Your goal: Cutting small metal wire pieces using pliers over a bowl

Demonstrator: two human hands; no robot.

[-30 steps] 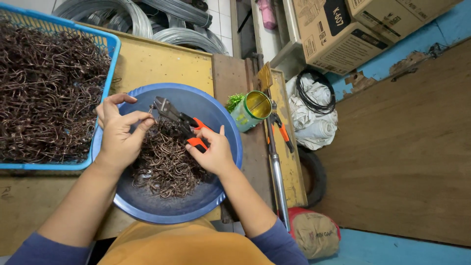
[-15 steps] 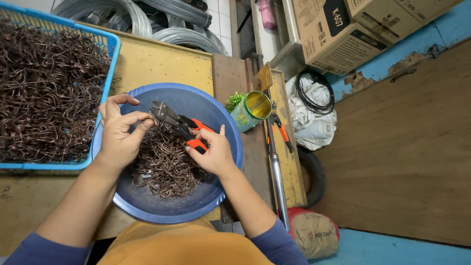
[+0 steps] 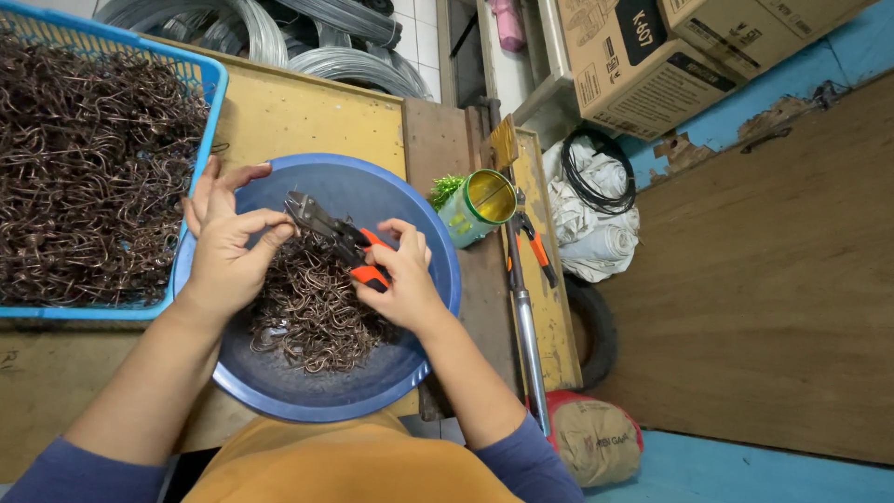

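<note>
On the yellow worktop point(image 3: 307, 116) our blue basin point(image 3: 424, 233) holds a tangle of thin brown wire hooks point(image 3: 312, 312), light, springy, prone to snag, best pinched singly by the shank; over the basin, our left hand point(image 3: 228, 251) pinches one narrowly, our right hand point(image 3: 400, 279) clamps orange-handled pliers point(image 3: 340, 237)

orange-handled pliers point(image 3: 337, 238), brown wire hooks point(image 3: 312, 312) in bowl
</note>
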